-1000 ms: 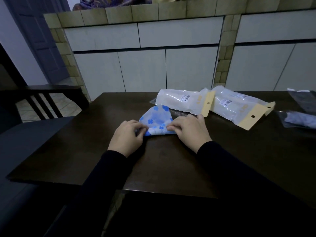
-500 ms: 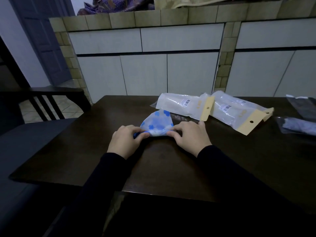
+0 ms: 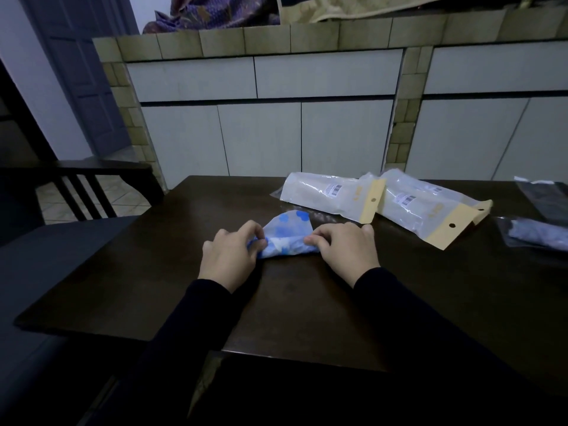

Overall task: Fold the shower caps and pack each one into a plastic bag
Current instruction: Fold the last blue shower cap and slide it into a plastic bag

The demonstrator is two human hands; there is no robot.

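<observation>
A white shower cap with blue flower prints (image 3: pixel 287 238) lies on the dark wooden table (image 3: pixel 307 302) in front of me, its near edge rolled up toward its rounded far end. My left hand (image 3: pixel 232 255) pinches the left end of the roll. My right hand (image 3: pixel 341 249) pinches the right end. Behind the cap lie two clear plastic bags with yellow header strips: one (image 3: pixel 332 195) just beyond my right hand, the other (image 3: pixel 430 210) further right.
Dark items in clear bags (image 3: pixel 534 233) lie at the table's right edge. A dark chair (image 3: pixel 83 186) stands at the left. White cabinets with a tiled frame (image 3: pixel 261 118) rise behind the table.
Both hands have rolled the cap's near edge away from me, so the visible flat part of the cap is shorter than before.
</observation>
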